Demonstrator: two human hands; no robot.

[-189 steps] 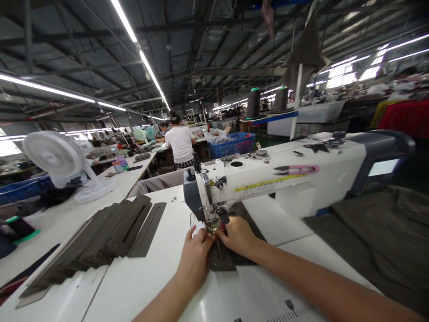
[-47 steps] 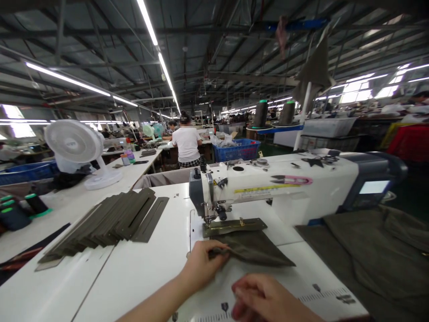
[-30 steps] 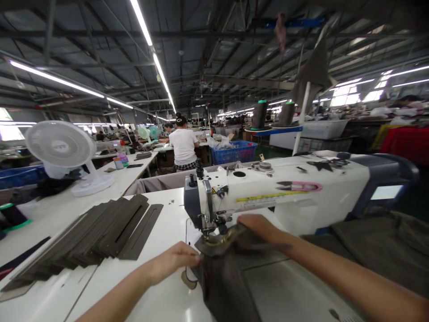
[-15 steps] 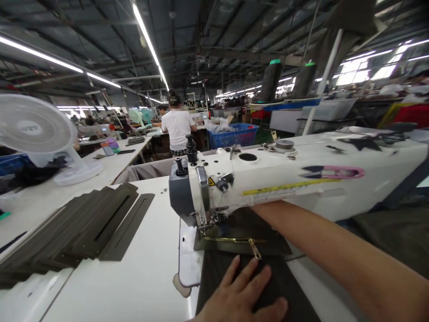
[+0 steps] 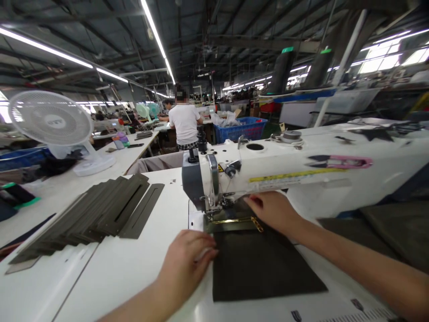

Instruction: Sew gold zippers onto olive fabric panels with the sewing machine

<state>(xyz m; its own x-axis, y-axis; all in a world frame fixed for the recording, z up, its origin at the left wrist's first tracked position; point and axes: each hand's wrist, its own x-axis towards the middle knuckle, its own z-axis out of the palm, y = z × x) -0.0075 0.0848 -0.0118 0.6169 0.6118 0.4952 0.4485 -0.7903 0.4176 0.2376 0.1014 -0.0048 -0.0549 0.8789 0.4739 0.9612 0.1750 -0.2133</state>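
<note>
A dark olive fabric panel point(image 5: 261, 264) lies flat on the white table under the sewing machine point(image 5: 284, 172). A brass zipper point(image 5: 237, 220) runs across its far edge, just beside the presser foot point(image 5: 214, 209). My left hand point(image 5: 189, 261) is closed, its fingers curled on the panel's left edge. My right hand point(image 5: 273, 210) rests on the fabric behind the zipper, fingers curled down on it beneath the machine arm.
A fanned stack of slotted olive strips point(image 5: 97, 212) lies to the left. A white desk fan point(image 5: 53, 123) stands at the far left. Pink thread snips point(image 5: 342, 162) lie on the machine arm. More olive cloth point(image 5: 395, 228) is heaped at right. A person in white sits ahead.
My left hand has slid from flat on the panel's middle to its left edge and curled. My right hand has come out from under the machine arm to the zipper.
</note>
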